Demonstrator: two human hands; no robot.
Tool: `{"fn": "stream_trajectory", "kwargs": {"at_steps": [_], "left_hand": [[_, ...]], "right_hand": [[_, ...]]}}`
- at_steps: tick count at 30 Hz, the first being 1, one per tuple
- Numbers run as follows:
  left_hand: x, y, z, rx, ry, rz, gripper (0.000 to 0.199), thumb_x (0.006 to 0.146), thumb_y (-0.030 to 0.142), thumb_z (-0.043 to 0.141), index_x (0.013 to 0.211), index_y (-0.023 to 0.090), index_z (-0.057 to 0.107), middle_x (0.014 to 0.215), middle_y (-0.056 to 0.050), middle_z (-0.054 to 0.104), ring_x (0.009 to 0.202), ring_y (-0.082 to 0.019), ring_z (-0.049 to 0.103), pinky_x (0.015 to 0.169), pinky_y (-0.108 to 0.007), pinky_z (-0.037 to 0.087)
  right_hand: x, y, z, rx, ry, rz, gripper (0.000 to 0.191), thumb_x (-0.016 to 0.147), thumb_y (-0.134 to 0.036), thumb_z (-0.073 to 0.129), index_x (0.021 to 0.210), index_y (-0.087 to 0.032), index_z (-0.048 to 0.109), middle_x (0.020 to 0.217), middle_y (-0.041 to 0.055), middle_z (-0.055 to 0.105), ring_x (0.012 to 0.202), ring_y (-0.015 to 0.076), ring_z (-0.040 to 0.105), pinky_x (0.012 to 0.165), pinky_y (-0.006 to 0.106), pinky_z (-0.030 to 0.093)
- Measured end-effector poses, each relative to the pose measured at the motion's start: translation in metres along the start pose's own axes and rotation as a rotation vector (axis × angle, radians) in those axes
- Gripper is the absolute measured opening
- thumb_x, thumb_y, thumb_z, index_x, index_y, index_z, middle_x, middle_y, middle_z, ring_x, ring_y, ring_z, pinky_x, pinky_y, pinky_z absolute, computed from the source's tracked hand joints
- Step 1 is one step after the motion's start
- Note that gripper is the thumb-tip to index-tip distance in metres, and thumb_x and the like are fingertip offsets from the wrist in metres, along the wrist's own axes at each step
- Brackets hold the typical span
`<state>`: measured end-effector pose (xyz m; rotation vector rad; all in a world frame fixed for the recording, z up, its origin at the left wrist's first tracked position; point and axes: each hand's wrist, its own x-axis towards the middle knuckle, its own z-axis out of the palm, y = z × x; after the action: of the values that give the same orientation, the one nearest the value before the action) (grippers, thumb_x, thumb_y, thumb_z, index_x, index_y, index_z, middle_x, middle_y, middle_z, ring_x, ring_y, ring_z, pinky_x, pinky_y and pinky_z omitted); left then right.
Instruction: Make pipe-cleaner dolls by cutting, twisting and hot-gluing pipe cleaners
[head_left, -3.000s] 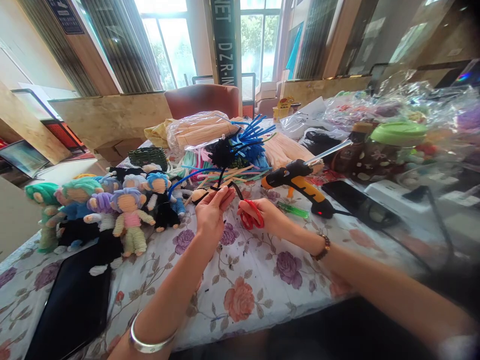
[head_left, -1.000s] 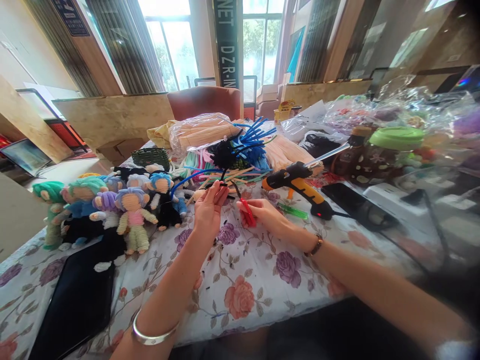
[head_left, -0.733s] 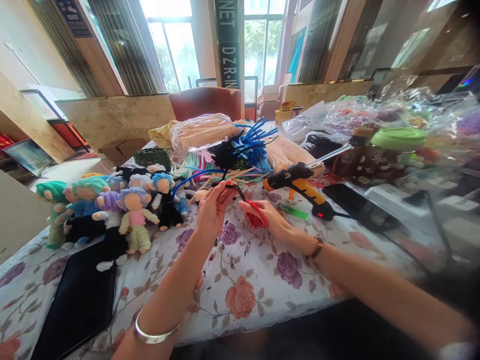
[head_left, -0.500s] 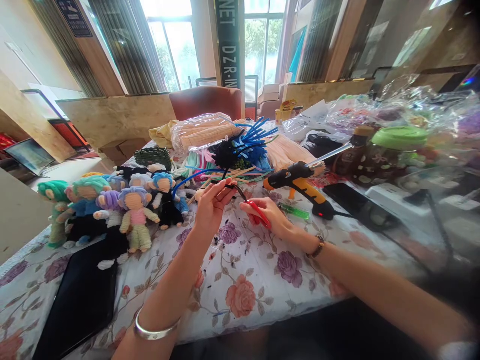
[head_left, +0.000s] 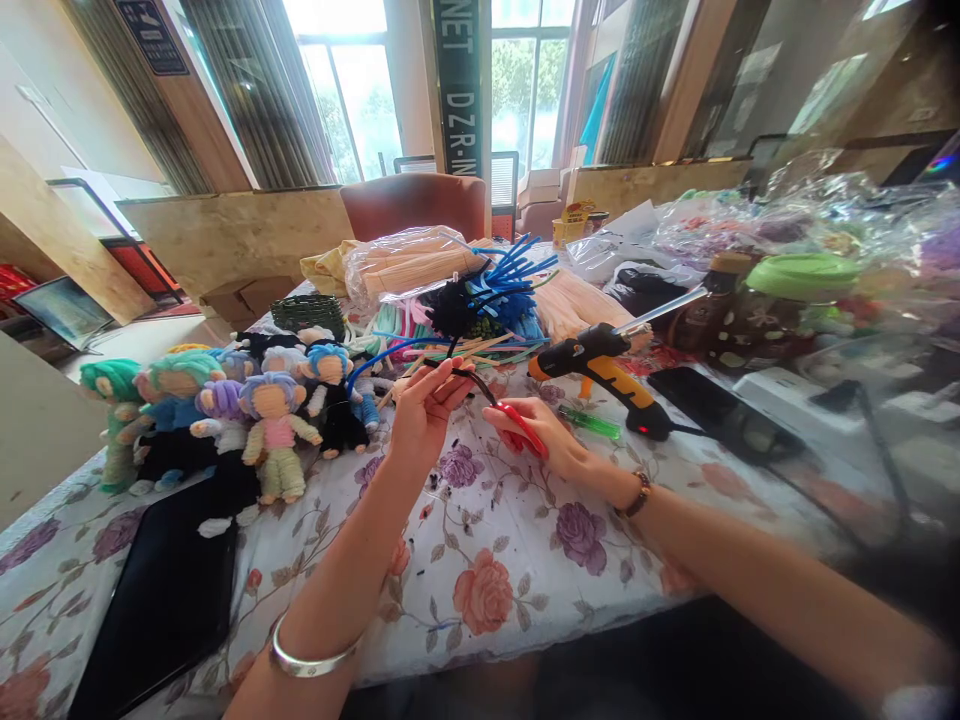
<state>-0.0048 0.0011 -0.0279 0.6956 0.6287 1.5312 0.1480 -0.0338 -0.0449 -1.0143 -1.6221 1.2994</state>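
Observation:
Between thumb and fingers, my left hand (head_left: pixel 427 405) pinches a thin black strand (head_left: pixel 482 384) over the middle of the flowered cloth. The strand runs right to the red-handled scissors (head_left: pixel 523 428), which my right hand (head_left: pixel 551 440) grips. The scissors' blades are too small to make out clearly. Small dark scraps (head_left: pixel 466 518) lie on the cloth below my hands. Behind my left hand is a bundle of blue and black stems (head_left: pixel 506 290). A black and orange glue gun (head_left: pixel 600 368) rests right of my right hand, with a green transparent object (head_left: pixel 592 422) beside it.
Several yarn dolls (head_left: pixel 274 435) stand at the left, behind a black flat panel (head_left: pixel 169 590). A green-lidded jar (head_left: pixel 799 300), a black phone (head_left: pixel 712 410), a white power strip (head_left: pixel 795 400) and plastic bags (head_left: pixel 750 215) occupy the right. Wrapped beige stems (head_left: pixel 409 262) lie at the back.
My right hand and the scissors have shifted very slightly to the right. My left hand keeps its place with the black strand.

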Motion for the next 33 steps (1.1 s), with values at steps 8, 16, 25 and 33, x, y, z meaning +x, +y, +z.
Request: {"fn": "stream_trajectory", "kwargs": {"at_steps": [8, 16, 25, 33], "left_hand": [[-0.001, -0.0006, 0.0004, -0.004, -0.036, 0.001, 0.004, 0.068, 0.009, 0.066, 0.066, 0.013, 0.066, 0.075, -0.004, 0.073, 0.071, -0.016, 0.071, 0.072, -0.026, 0.057], [-0.0017, -0.0005, 0.0005, 0.014, -0.031, -0.003, 0.005, 0.069, 0.008, 0.065, 0.066, 0.013, 0.066, 0.075, -0.004, 0.073, 0.073, -0.015, 0.07, 0.072, -0.025, 0.057], [-0.0031, -0.0006, 0.002, 0.03, -0.034, 0.006, 0.009, 0.068, 0.007, 0.066, 0.062, 0.014, 0.063, 0.074, -0.004, 0.073, 0.072, -0.015, 0.07, 0.074, -0.025, 0.057], [-0.0044, 0.0007, 0.0037, 0.053, -0.026, 0.016, 0.007, 0.068, 0.009, 0.067, 0.064, 0.013, 0.064, 0.076, -0.005, 0.073, 0.075, -0.016, 0.07, 0.077, -0.027, 0.056]], "right_hand": [[0.0001, 0.002, 0.0012, 0.023, 0.017, -0.013, 0.046, 0.078, -0.052, 0.056, 0.053, -0.018, 0.037, 0.044, -0.0067, 0.038, 0.04, 0.0055, 0.03, 0.042, 0.024, 0.02], [0.0021, -0.0008, 0.0027, 0.03, 0.034, 0.008, 0.05, 0.069, -0.059, 0.063, 0.052, -0.019, 0.037, 0.042, -0.0077, 0.036, 0.038, 0.0048, 0.028, 0.04, 0.023, 0.019], [0.0009, -0.0001, 0.0024, -0.018, 0.035, -0.017, 0.049, 0.071, -0.059, 0.061, 0.054, -0.018, 0.04, 0.044, -0.0064, 0.04, 0.041, 0.0057, 0.031, 0.042, 0.023, 0.021], [0.0017, 0.0005, 0.0045, -0.012, 0.062, -0.011, 0.051, 0.068, -0.061, 0.064, 0.054, -0.018, 0.04, 0.043, -0.0068, 0.04, 0.04, 0.0054, 0.032, 0.041, 0.022, 0.021]]}}
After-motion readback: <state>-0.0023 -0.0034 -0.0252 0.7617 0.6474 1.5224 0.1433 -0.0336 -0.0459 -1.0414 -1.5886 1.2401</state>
